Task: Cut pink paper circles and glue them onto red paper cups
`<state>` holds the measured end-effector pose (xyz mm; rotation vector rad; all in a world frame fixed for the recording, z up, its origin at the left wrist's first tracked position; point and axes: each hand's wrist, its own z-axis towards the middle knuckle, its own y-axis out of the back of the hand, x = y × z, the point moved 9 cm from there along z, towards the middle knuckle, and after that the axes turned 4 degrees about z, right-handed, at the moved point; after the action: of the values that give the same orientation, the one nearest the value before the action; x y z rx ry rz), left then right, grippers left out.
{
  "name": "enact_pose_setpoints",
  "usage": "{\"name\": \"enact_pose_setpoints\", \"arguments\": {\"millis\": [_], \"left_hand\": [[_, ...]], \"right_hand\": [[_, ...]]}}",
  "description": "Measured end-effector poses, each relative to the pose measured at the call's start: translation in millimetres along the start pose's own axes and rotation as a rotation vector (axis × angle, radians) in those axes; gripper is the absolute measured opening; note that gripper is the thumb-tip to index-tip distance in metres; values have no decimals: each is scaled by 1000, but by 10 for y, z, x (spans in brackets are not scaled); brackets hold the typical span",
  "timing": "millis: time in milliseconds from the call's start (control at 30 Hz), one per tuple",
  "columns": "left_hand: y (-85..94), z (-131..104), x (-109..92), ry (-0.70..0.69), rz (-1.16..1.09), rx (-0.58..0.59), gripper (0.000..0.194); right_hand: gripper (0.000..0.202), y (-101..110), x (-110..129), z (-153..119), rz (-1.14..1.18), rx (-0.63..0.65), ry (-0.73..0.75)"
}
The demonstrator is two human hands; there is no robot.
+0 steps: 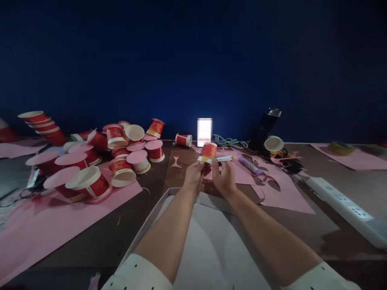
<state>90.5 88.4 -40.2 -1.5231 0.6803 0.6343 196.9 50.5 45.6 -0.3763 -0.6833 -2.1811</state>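
Observation:
My left hand (194,176) is closed around a red paper cup (208,150) with gold print, held above the edge of a grey-white cardboard box. The cup's yellow and white band points down toward me. Pinched in my right hand (224,176) is a white marker-like stick (223,158) with an orange end. It lies level, its left end at the cup's lower edge; whether it touches is unclear. A purple glue stick (250,166) rests on cut pink paper (286,187) to the right.
Several red paper cups (98,183), many with pink paper discs, crowd the left on a pink sheet (75,219). The open box (211,237) sits under my forearms. At right are a power strip (341,205), a tape roll (341,148) and a dark bottle (266,127). A bright screen (204,129) stands behind.

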Motion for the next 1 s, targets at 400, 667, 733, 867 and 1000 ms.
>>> {"name": "enact_pose_setpoints", "arguments": {"millis": [400, 667, 733, 867, 1000], "left_hand": [[77, -18, -35, 36, -59, -99, 9], [56, -40, -45, 12, -68, -94, 7], [56, -45, -44, 12, -65, -94, 9], [58, -42, -33, 24, -66, -88, 8], [65, -38, -22, 43, -54, -87, 7]], "right_hand": [[25, 78, -46, 21, 13, -61, -48], [25, 13, -57, 6, -16, -23, -30], [25, 22, -72, 10, -24, -31, -34], [25, 42, -80, 20, -34, -46, -30], [25, 45, -71, 28, -32, -48, -19]]}}
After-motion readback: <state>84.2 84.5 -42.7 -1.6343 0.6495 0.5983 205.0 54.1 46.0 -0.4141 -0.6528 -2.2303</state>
